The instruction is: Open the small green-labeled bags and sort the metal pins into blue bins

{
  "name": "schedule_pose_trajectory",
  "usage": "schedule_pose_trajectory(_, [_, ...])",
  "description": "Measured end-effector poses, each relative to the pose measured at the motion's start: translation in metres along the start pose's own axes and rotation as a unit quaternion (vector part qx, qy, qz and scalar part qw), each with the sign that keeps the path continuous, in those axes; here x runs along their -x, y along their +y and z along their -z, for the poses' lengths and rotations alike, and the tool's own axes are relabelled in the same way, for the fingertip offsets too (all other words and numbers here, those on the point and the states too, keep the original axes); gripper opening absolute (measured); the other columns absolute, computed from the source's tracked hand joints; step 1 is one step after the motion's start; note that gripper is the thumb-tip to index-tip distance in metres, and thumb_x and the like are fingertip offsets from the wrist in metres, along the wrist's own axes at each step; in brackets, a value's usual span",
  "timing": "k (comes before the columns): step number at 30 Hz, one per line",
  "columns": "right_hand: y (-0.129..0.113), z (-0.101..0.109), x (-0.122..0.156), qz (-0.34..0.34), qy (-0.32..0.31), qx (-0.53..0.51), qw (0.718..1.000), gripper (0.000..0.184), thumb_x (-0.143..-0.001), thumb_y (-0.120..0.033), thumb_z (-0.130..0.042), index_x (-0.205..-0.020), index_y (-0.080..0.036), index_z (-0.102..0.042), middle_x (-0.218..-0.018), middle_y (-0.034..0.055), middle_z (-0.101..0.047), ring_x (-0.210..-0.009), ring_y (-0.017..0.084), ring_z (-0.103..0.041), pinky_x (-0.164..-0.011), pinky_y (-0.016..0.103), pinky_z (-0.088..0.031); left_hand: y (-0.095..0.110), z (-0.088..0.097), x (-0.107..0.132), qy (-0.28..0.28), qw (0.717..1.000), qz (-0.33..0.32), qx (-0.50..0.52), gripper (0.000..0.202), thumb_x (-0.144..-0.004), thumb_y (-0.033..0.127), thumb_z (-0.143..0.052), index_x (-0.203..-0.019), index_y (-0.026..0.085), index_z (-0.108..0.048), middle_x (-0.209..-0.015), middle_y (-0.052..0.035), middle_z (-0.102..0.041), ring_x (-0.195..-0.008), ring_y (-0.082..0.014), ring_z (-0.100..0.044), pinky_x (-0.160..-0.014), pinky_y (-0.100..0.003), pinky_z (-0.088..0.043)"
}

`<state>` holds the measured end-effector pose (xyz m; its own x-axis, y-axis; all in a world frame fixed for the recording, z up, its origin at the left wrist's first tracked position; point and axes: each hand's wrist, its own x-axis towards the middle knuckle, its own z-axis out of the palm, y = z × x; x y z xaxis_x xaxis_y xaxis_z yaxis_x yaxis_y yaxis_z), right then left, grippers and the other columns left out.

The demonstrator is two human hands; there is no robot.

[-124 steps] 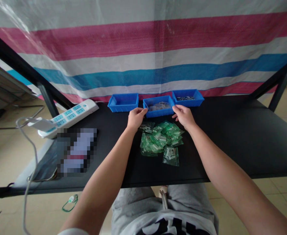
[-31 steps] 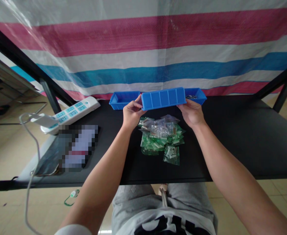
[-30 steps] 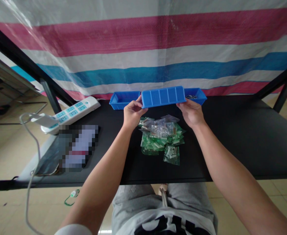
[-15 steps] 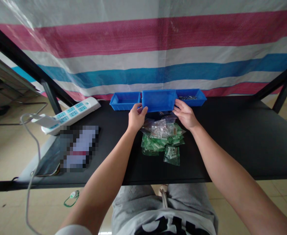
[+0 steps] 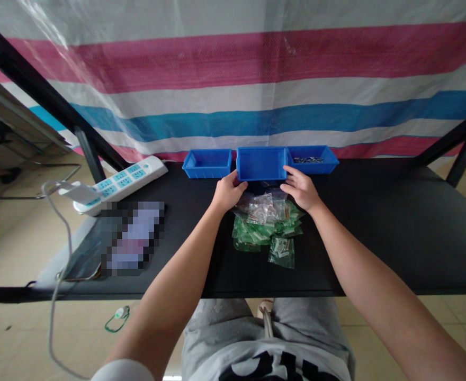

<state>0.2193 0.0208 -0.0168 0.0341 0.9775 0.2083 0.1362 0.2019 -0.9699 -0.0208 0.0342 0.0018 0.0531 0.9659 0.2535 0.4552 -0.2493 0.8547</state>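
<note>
My left hand (image 5: 227, 193) and my right hand (image 5: 298, 187) grip the lower corners of the middle blue bin (image 5: 261, 163), fingers curled on its sides. It stands at the back of the black table (image 5: 376, 222) between a left blue bin (image 5: 207, 163) and a right blue bin (image 5: 313, 160) that holds small metal parts. Its front wall faces me and its inside is hidden. Just below my hands lies a heap of clear bags (image 5: 262, 207) of small parts on top of several green bags (image 5: 257, 234).
A white power strip (image 5: 118, 182) with a plugged-in adapter and hanging cable lies at the table's left end. A blurred flat object (image 5: 133, 238) lies in front of it. A striped tarp (image 5: 233, 84) hangs behind, and black frame posts stand at both sides.
Both hands lifted the middle bin, tipped it over so its clear bags fell onto the green pile, then lowered it upright again between the other two bins.
</note>
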Motion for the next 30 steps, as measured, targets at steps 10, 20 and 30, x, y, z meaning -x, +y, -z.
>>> schedule_pose_trajectory(10, [-0.005,0.001,0.001,0.047,0.04,-0.016,0.998,0.058,-0.064,-0.034,-0.071,-0.119,-0.02,-0.06,-0.119,0.0126,-0.066,-0.101,0.03,-0.063,-0.094,0.05,-0.049,0.009,0.005,0.004,-0.003,0.998,-0.022,-0.062,0.029,-0.078,0.04,-0.06,-0.094,0.018,-0.069,-0.077,-0.0016,-0.071,-0.074,-0.0203,-0.066,-0.071,-0.028,-0.049])
schedule_pose_trajectory(20, [0.003,-0.01,0.0,0.011,-0.008,-0.074,0.997,0.071,-0.061,-0.033,-0.073,-0.129,-0.028,-0.051,-0.146,0.0087,-0.045,-0.138,0.033,-0.04,-0.112,0.054,-0.033,-0.016,-0.011,-0.003,-0.026,0.998,0.05,0.003,0.068,-0.077,0.034,-0.065,-0.139,0.014,-0.045,-0.141,-0.0166,-0.053,-0.134,-0.0285,-0.047,-0.112,-0.042,-0.036])
schedule_pose_trajectory(30, [0.0,-0.008,-0.002,0.082,0.082,0.152,0.982,0.041,-0.073,-0.039,-0.065,-0.11,-0.022,-0.067,-0.104,0.0094,-0.064,-0.093,0.026,-0.061,-0.083,0.045,-0.054,0.012,0.003,0.006,-0.108,0.979,-0.152,-0.089,0.03,-0.087,0.037,-0.051,-0.101,0.019,-0.07,-0.106,-0.0089,-0.071,-0.106,-0.0242,-0.063,-0.099,-0.039,-0.047])
